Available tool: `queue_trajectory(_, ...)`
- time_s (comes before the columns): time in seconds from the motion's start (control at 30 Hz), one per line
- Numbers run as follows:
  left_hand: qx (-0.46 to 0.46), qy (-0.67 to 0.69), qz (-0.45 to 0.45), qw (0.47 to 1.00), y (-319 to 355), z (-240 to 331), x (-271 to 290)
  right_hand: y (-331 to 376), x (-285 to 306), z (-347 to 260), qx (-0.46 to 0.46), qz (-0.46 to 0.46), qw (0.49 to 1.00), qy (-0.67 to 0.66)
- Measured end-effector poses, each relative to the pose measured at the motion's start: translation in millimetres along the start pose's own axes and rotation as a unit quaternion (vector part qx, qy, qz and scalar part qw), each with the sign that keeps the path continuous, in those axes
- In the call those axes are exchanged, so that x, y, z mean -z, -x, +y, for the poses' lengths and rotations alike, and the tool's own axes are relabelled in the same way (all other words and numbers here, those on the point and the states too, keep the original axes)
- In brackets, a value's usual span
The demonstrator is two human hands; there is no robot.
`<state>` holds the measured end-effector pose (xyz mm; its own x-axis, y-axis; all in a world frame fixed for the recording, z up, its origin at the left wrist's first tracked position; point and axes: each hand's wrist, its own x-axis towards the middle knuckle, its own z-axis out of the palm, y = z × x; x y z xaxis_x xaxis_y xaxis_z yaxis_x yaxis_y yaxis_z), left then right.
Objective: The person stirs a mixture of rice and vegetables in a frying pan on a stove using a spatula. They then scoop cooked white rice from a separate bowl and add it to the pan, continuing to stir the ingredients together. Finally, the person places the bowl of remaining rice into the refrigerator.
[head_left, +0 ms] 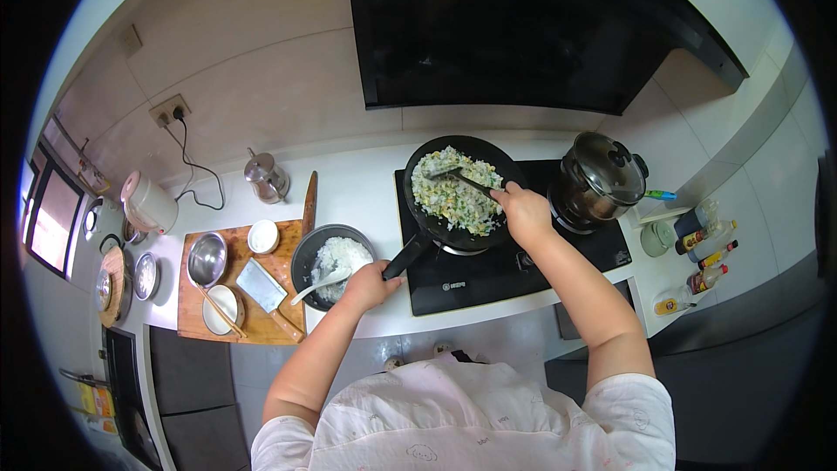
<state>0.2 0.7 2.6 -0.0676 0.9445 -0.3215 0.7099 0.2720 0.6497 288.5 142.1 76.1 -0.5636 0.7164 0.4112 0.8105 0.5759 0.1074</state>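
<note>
A black frying pan (504, 155) sits on the left burner of the black gas stove (427, 292). Rice mixed with green and yellow bits, like fried rice (453, 201), fills much of it. My left hand (368, 288) is closed round the pan's handle (408, 255). In my right hand (525, 212) is the handle of a black spatula (471, 181), whose head rests in the rice. Just left of the pan handle stands a dark bowl (301, 257) of white rice (340, 262), with a white spoon (323, 285) in it.
A lidded pot (602, 170) stands on the right burner, with several bottles (711, 244) beyond it. On the left, a wooden cutting board (193, 305) carries a cleaver (261, 286), a metal bowl (207, 257) and white bowls (263, 236). The range hood (488, 44) overhangs the stove.
</note>
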Motion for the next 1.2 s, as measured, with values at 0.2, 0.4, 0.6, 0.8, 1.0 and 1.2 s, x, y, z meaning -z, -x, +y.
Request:
queue_trajectory(0.2,-0.036,0.036,0.03,0.998,-7,-19,-12,44,48,19,0.024,-0.05,0.998,-0.007)
queue_trajectory(0.4,-0.025,0.032,0.029,0.999,-5,-15,-11,34,56,26,-0.016,-0.002,1.0,0.019)
queue_trajectory(0.6,-0.004,0.004,0.01,1.0,-1,-5,-4,21,20,22,-0.034,-0.029,0.999,0.011)
queue_trajectory(0.8,0.012,-0.001,-0.004,1.0,0,-3,-2,3,17,1,-0.07,-0.01,0.997,-0.01)
queue_trajectory(1.0,-0.016,0.011,0.019,1.0,-2,-10,-6,-1,8,2,-0.045,-0.013,0.999,0.007)
queue_trajectory(1.2,-0.001,0.006,0.002,1.0,1,-2,-2,11,5,1,-0.042,-0.041,0.997,0.053)
